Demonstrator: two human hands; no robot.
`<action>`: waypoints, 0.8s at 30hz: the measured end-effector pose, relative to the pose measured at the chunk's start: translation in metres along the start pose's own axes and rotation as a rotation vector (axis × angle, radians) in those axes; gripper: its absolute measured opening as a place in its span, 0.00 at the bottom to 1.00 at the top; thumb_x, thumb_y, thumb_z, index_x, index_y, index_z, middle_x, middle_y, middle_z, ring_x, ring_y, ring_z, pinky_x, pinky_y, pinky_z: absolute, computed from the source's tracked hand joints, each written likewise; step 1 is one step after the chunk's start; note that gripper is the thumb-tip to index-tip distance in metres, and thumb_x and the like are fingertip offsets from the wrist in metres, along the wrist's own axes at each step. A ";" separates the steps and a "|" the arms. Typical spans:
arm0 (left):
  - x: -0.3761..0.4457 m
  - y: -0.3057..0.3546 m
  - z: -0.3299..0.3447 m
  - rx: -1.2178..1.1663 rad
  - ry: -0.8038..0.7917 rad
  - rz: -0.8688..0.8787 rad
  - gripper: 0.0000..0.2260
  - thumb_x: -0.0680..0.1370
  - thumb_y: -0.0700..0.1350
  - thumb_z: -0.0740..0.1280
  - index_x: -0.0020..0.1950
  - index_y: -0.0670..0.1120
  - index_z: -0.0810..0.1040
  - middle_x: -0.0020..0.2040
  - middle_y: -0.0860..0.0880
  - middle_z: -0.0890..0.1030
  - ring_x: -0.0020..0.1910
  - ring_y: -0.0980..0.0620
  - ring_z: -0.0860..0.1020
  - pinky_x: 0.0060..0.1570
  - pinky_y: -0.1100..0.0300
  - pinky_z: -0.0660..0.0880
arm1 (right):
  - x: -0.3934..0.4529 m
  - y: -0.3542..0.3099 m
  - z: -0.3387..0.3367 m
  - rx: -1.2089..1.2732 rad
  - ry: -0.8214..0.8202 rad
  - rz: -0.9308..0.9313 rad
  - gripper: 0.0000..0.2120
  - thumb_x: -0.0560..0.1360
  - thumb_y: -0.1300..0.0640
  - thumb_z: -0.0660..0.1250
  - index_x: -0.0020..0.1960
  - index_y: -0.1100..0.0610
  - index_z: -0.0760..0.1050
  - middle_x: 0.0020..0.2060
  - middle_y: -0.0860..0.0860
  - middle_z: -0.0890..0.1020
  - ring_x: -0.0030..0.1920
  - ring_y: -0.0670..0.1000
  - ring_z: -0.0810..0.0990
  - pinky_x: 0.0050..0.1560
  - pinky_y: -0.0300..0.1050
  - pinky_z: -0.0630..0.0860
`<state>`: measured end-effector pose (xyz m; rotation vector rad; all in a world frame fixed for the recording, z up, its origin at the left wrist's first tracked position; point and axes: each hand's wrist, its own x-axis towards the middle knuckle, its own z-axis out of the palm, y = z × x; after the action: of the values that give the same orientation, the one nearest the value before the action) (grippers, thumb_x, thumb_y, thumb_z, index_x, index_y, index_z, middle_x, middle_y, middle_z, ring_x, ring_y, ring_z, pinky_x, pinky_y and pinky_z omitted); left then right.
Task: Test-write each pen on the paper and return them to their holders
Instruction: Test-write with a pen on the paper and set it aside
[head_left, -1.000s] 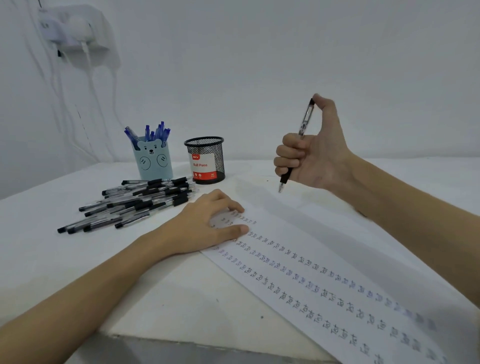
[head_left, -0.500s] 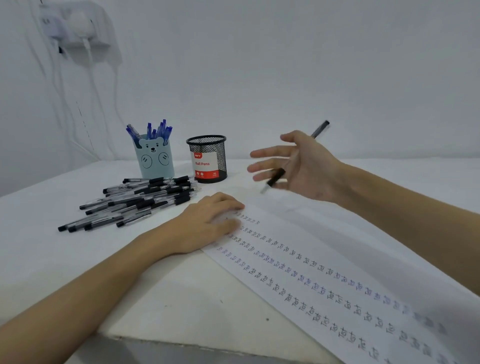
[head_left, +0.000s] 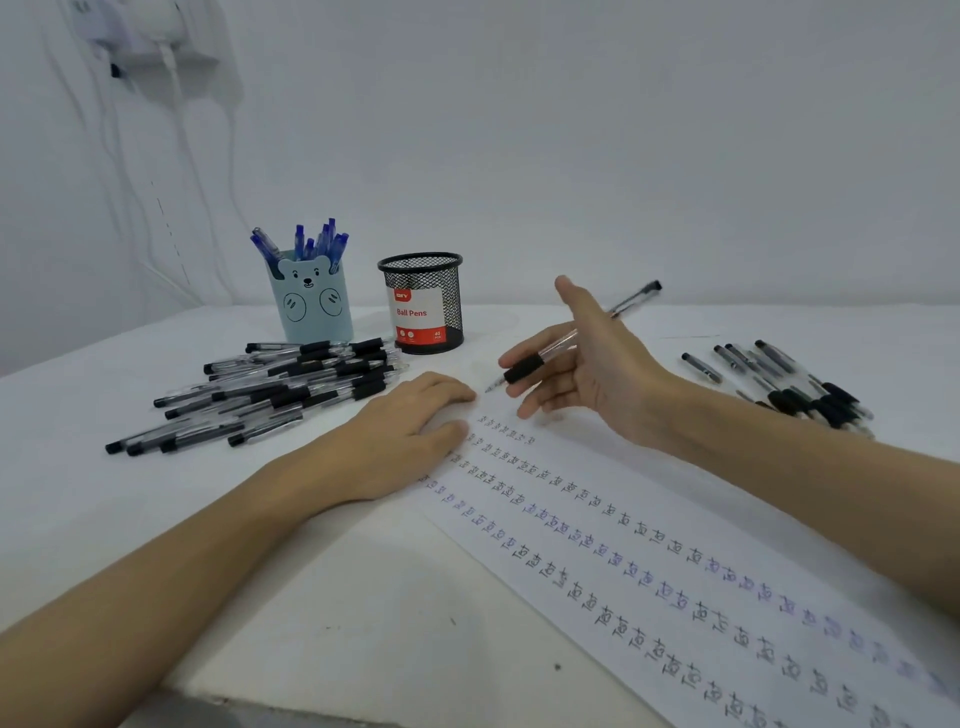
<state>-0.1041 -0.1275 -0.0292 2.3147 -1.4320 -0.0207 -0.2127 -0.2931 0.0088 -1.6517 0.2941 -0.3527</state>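
- The right hand (head_left: 587, 374) carries a clear-barrelled ballpoint pen with a black rubber sleeve (head_left: 545, 358); the grip is loose, the barrel lying across the half-curled fingers with the thumb raised off it, which reads as the pen being settled into a writing hold, not yet pressed to the sheet
- The pen's tip points down and left, hovering just above the top edge of the long white sheet of paper covered in rows of small handwritten characters (head_left: 649, 561), near the short unfinished top row, likely where the next test mark belongs
- The left hand (head_left: 410, 431) lies flat, fingers relaxed and grasping nothing, pressing the paper's corner so it should not slide under the stroke
- A heap of black-capped clear pens (head_left: 270, 395) lies on the white bench (head_left: 78, 493) beside the left hand, within easy reach
- Behind the heap stand a pale blue bear-faced holder full of blue pens (head_left: 311, 301) and a black wire-mesh cup labelled "Ball Pens" (head_left: 422, 306), which looks empty from here
- A smaller cluster of black pens (head_left: 795, 384) lies beyond the right forearm; whether tested or untested I cannot tell
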 end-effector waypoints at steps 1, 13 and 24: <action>0.000 0.000 0.000 -0.001 0.004 0.006 0.28 0.71 0.60 0.51 0.70 0.52 0.67 0.65 0.60 0.67 0.66 0.61 0.64 0.66 0.64 0.58 | 0.000 0.003 0.003 0.013 0.043 -0.040 0.27 0.79 0.43 0.56 0.36 0.62 0.80 0.31 0.60 0.82 0.27 0.55 0.79 0.33 0.42 0.73; 0.000 0.004 -0.003 -0.041 0.024 0.011 0.26 0.71 0.57 0.54 0.67 0.51 0.69 0.61 0.61 0.68 0.60 0.64 0.66 0.57 0.73 0.59 | -0.001 0.019 0.017 -0.380 0.121 -0.270 0.23 0.70 0.66 0.67 0.21 0.57 0.60 0.16 0.51 0.68 0.20 0.52 0.70 0.19 0.32 0.59; -0.001 0.005 -0.002 -0.058 0.023 0.004 0.25 0.72 0.57 0.55 0.67 0.51 0.70 0.62 0.60 0.68 0.62 0.65 0.65 0.58 0.76 0.57 | 0.000 0.021 0.019 -0.494 0.108 -0.375 0.24 0.67 0.70 0.61 0.21 0.53 0.54 0.17 0.46 0.55 0.23 0.51 0.71 0.19 0.34 0.60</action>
<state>-0.1080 -0.1279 -0.0255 2.2581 -1.4055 -0.0339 -0.2047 -0.2781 -0.0143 -2.1840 0.1550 -0.6945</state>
